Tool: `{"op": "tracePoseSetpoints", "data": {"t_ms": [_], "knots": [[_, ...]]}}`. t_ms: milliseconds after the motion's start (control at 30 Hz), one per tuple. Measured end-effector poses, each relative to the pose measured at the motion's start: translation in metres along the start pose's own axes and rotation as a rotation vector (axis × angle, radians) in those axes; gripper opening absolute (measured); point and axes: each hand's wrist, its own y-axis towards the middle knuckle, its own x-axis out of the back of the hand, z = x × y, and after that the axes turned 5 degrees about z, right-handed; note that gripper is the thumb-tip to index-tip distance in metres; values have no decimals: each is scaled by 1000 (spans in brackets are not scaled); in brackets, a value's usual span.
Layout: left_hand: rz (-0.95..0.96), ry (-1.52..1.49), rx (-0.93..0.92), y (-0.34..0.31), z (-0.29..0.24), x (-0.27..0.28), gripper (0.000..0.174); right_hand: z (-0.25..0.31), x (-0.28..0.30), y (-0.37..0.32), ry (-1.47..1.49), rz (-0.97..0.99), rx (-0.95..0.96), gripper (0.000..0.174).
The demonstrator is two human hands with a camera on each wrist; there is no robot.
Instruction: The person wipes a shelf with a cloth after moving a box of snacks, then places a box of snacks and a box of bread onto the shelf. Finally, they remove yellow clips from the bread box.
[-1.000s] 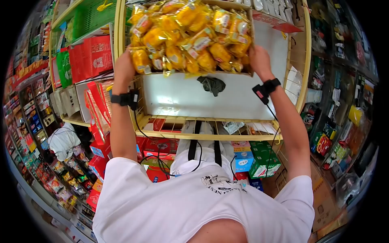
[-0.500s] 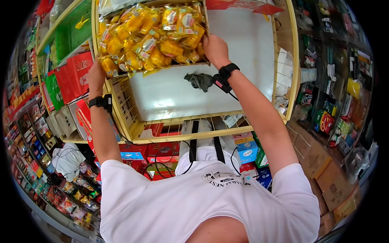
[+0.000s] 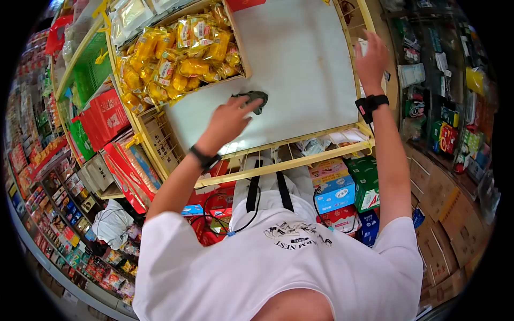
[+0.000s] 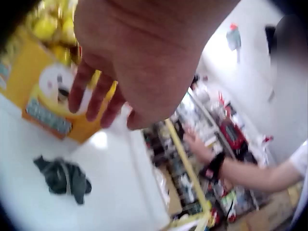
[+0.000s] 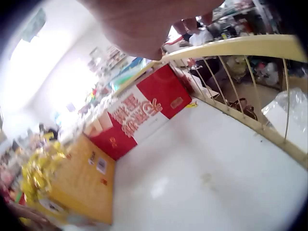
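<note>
A box [image 3: 243,53] full of yellow-wrapped items [image 3: 179,53] rests at the left of the white surface [image 3: 300,69]. My left hand [image 3: 229,122] reaches over that surface with fingers extended, at a crumpled dark cloth [image 3: 256,101]; in the left wrist view the hand [image 4: 130,62] appears above and apart from the cloth [image 4: 65,178]. My right hand [image 3: 370,61] is raised by the right wooden rail, fingers loosely spread and holding nothing. The right wrist view shows that hand [image 5: 149,24] near the rail [image 5: 240,46], with the yellow box [image 5: 86,178] beyond.
A red and white box [image 5: 139,113] stands behind the white surface. The wooden front rail [image 3: 289,163] runs between my body and the surface. Red bags [image 3: 104,119] stand at the left, coloured cartons [image 3: 334,192] sit below the rail, and stocked shelves line both sides.
Both hands have let go of the box, which now rests further left in view. My left hand has come across to the cloth; my right hand has moved right to the rail.
</note>
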Motion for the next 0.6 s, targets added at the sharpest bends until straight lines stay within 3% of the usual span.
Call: {"op": "tracePoseSetpoints", "data": {"t_ms": [33,100,133,200,233,300,433,500,567,600], "knots": [[3,149,-103,14,9,-36,51,-1,-11,-3,5,-1,-3,34],[3,227,-186,42,44,-92,53,5,-48,-13,234,496,159,56],[12,292,-277,52,48,-102,56,11,-60,-23,236,500,151,56],[33,227,-246,64,51,-113,61,18,-81,-43,75,768,-198,89],[52,164,-210,69,46,-107,66,11,-91,-49,78,774,-200,89],[-30,21,-166,96,19,-99,56,-5,-109,-57,-21,1001,-242,116],[-575,-87,-54,191,-3,-71,24,-9,-113,-70,94,1013,-269,122],[-676,-44,140,236,8,-77,28,-4,-108,-63,105,1036,-291,122],[-551,143,227,253,7,-96,54,-1,-107,-63,94,1065,-330,122],[-530,183,206,254,7,-108,55,0,-105,-64,98,1072,-320,122]]}}
